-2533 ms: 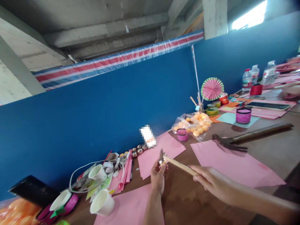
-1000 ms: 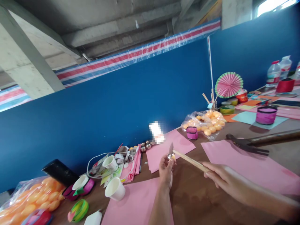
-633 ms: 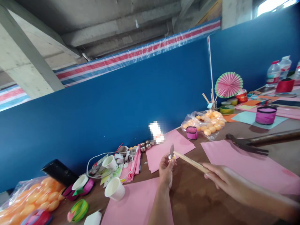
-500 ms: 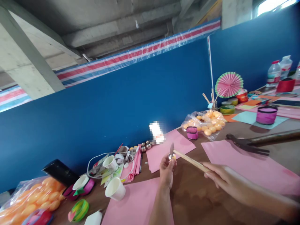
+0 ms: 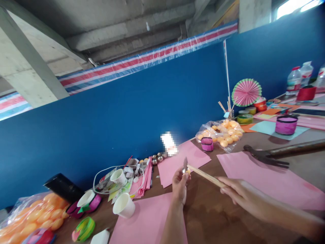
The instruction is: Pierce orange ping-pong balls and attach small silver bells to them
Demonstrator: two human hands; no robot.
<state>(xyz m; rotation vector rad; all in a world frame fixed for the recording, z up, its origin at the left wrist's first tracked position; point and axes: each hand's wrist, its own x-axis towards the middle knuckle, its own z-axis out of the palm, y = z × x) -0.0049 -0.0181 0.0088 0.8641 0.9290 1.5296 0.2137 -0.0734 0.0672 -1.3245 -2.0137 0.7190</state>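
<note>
My left hand (image 5: 179,186) is raised over the brown table, its fingers closed around a small shiny silver ball (image 5: 184,170) with a yellowish patch beside it. My right hand (image 5: 235,189) grips the pale wooden handle of a small hammer (image 5: 207,176). The hammer's dark, tapered head points upward and meets the ball at my left fingertips; whether they touch I cannot tell. Pink paper sheets (image 5: 149,220) lie below and around my hands. Behind the left hand, several similar silver balls (image 5: 159,158) sit near the blue partition.
A claw hammer (image 5: 264,157) lies on pink paper at right. Bags of orange balls stand at back (image 5: 230,139) and left (image 5: 38,217). Paper cups (image 5: 124,206), tape rolls (image 5: 85,228) and a white cable (image 5: 94,183) occupy the left. The blue partition (image 5: 127,125) bounds the table's back.
The view has shifted very slightly. The small hammer's head sits marginally lower against the ball; both hands keep their grips.
</note>
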